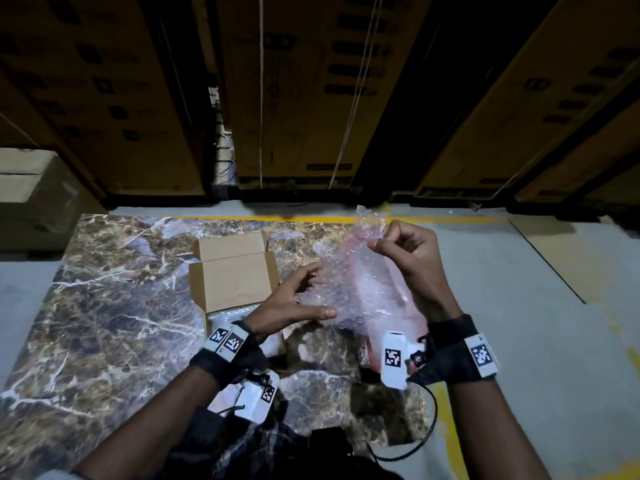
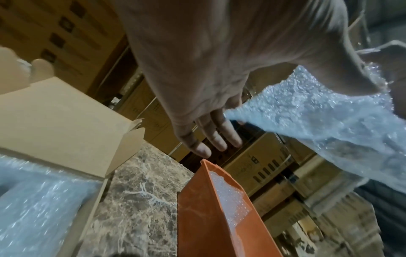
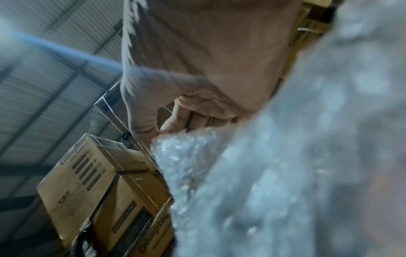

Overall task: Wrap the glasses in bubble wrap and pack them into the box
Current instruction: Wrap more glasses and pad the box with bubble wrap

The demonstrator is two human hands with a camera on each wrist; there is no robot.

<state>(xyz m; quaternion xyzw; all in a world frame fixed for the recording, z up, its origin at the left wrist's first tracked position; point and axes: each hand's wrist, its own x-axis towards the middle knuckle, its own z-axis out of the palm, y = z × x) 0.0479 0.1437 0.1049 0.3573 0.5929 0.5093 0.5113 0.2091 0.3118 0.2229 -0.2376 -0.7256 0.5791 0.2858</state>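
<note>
A clear bubble wrap sheet (image 1: 367, 282) hangs in the air over the right side of the marble table (image 1: 104, 323). My right hand (image 1: 384, 242) pinches its top edge between thumb and curled fingers (image 3: 173, 121). My left hand (image 1: 311, 292) is at the sheet's left edge with straight fingers (image 2: 219, 139), touching the wrap (image 2: 318, 121). The open cardboard box (image 1: 235, 282) lies just left of my left hand. A bubble-wrapped bundle (image 1: 221, 318) lies in the box (image 2: 54, 121). No bare glass is plainly visible.
An orange tray (image 2: 197, 217) with more bubble wrap in it stands on the table below the hanging sheet, partly hidden by it. Stacked large cartons (image 1: 294, 98) rise beyond the table's far edge. A yellow floor line (image 1: 450, 220) runs behind and to the right.
</note>
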